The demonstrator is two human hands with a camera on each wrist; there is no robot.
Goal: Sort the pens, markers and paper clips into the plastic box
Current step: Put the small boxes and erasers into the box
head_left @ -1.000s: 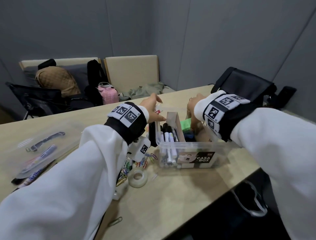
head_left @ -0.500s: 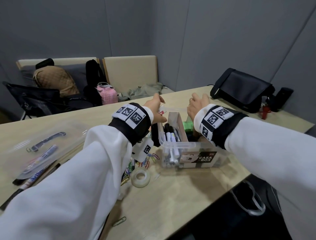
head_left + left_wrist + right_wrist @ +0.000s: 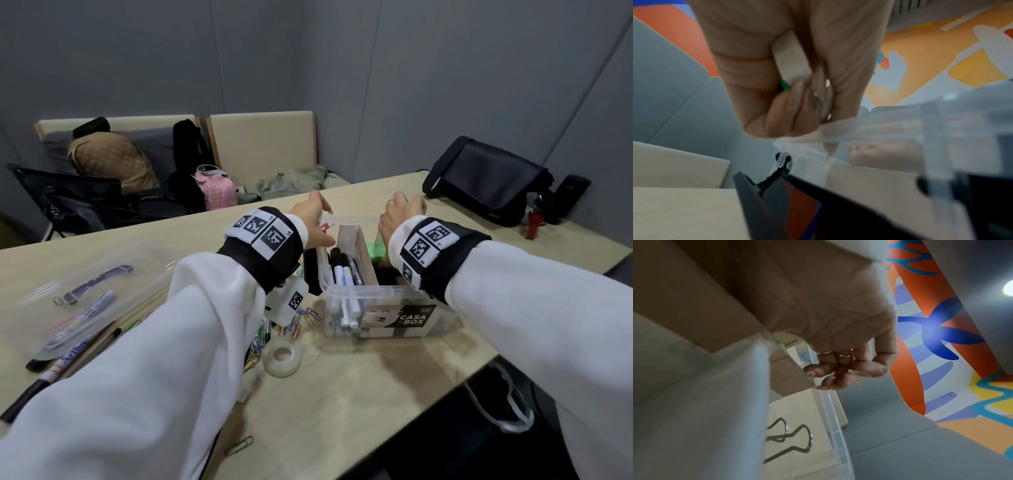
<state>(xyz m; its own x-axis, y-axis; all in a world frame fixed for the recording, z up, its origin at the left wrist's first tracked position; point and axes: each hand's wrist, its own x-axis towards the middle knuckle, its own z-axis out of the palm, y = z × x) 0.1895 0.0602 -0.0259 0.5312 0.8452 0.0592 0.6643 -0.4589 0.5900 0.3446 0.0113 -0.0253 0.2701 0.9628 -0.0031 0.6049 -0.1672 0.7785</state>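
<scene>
The clear plastic box [image 3: 383, 294] stands mid-table with a cardboard divider; several markers [image 3: 342, 274] lie in its left compartment. My left hand [image 3: 315, 212] is at the box's far left corner. In the left wrist view its fingers [image 3: 807, 105] curl round a small white object [image 3: 789, 61], just above the box rim [image 3: 941, 129]. My right hand [image 3: 400, 216] is at the far right corner, with curled fingertips [image 3: 828, 382] pinching the clear wall [image 3: 830, 410]. Loose coloured paper clips [image 3: 294, 325] lie on the table left of the box.
More markers [image 3: 85, 311] lie at the left, partly under a clear lid [image 3: 102, 274]. A tape roll [image 3: 282, 356] and a single clip [image 3: 239, 445] sit near the front. A black bag [image 3: 486, 178] rests at the far right. A binder clip [image 3: 793, 439] shows behind the box wall.
My right hand has come up out of the box's right compartment and moved to its far rim. The left hand has stayed at the far left corner.
</scene>
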